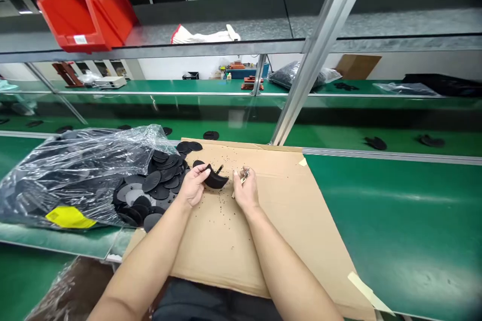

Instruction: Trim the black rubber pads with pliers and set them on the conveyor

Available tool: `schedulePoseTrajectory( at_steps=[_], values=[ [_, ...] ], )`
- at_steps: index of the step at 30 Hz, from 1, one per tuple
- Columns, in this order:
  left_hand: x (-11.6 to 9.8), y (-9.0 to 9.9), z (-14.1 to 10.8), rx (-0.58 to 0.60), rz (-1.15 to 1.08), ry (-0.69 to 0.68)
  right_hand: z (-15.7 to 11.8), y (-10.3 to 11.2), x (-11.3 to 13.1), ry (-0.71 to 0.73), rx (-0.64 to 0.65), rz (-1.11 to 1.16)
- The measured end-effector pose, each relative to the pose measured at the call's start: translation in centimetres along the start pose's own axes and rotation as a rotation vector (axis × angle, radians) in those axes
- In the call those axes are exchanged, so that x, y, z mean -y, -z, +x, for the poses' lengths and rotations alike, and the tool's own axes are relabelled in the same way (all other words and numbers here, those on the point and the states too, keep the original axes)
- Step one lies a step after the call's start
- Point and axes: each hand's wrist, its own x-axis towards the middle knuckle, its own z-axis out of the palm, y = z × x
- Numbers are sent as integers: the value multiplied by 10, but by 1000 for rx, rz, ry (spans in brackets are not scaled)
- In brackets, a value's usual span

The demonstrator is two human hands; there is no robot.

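Note:
My left hand (194, 185) pinches the edge of a curved black piece (216, 179) above the cardboard sheet (286, 210). A thin dark strip sticks up from that piece. Just to the right, my right hand (246, 189) is closed around a small metal tool (244, 179), mostly hidden by the fingers. The two hands are apart. Small black crumbs lie scattered on the cardboard below them. Left of my left hand, a pile of black discs (151, 181) spills from a clear plastic bag (86, 160).
A yellow label (70, 216) lies on the bag. Cardboard covers part of the green table (406, 210). A metal post (320, 45) rises beyond the cardboard, supporting a shelf with a red bin (88, 12) and white gloves (205, 35). More black pieces (375, 143) lie farther back.

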Motion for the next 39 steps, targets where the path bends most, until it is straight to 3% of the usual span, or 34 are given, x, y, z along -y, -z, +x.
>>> schedulePoseTrajectory(
  at_steps=[3, 7, 12, 16, 25, 39],
  values=[
    [2, 5, 3, -6, -69, 42, 1, 2, 0, -26, 17, 117],
    [0, 11, 8, -110, -23, 95, 2, 7, 4, 28, 125, 184],
    [-1, 14, 10, -138, -38, 129, -4, 12, 18, 265, 369, -154],
    [-1, 14, 10, -108, -88, 158, -9, 14, 25, 370, 456, -310],
    [-1, 11, 8, -115, -73, 137, -12, 11, 25, 562, 413, -352],
    [1, 12, 7, -92, -64, 154, -13, 10, 24, 552, 400, -399]
  ],
)
